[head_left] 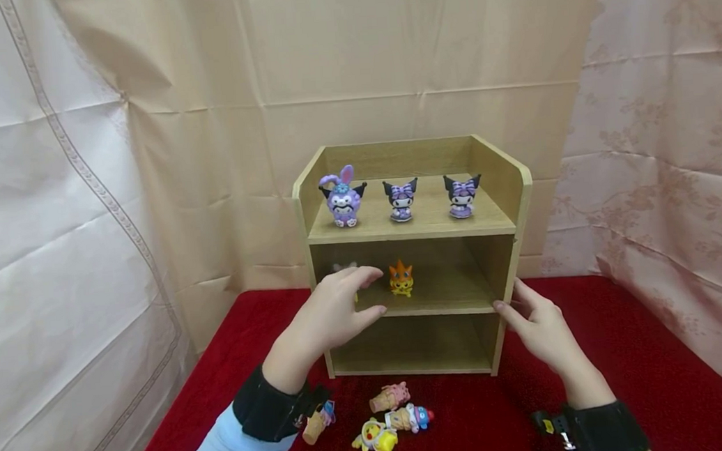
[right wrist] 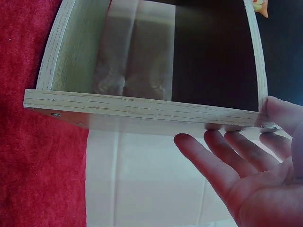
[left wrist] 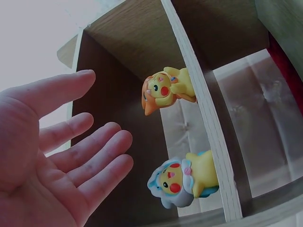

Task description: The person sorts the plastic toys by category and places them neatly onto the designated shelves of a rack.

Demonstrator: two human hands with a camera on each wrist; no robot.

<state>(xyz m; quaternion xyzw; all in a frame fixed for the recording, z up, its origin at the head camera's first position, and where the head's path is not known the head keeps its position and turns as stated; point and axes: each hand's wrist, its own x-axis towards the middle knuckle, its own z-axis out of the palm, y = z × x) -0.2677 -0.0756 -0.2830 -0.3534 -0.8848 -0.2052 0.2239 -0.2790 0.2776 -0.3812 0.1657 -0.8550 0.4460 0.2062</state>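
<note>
My left hand (head_left: 332, 308) is held in front of the middle tier of a wooden shelf (head_left: 412, 237), fingers spread, holding nothing. Two yellow figurines stand on that tier: one in an orange hood (head_left: 401, 280), the other in a grey-blue hood (left wrist: 173, 182). In the head view the left hand mostly hides the grey-hooded one. At the shelf's right side panel, my right hand (head_left: 541, 328) holds the edge, thumb at the front and several fingertips against the outer face. On the top tier stand a purple bunny-eared figurine (head_left: 343, 202) and two purple-and-black figurines (head_left: 400, 202).
On the red cloth (head_left: 468, 413) before the shelf lie a yellow figurine (head_left: 376, 437), a pink figurine (head_left: 390, 397), a blue-and-white figurine (head_left: 409, 418) and, near the left wrist, a cone-shaped figurine (head_left: 317, 424). Beige curtains (head_left: 205, 159) hang behind.
</note>
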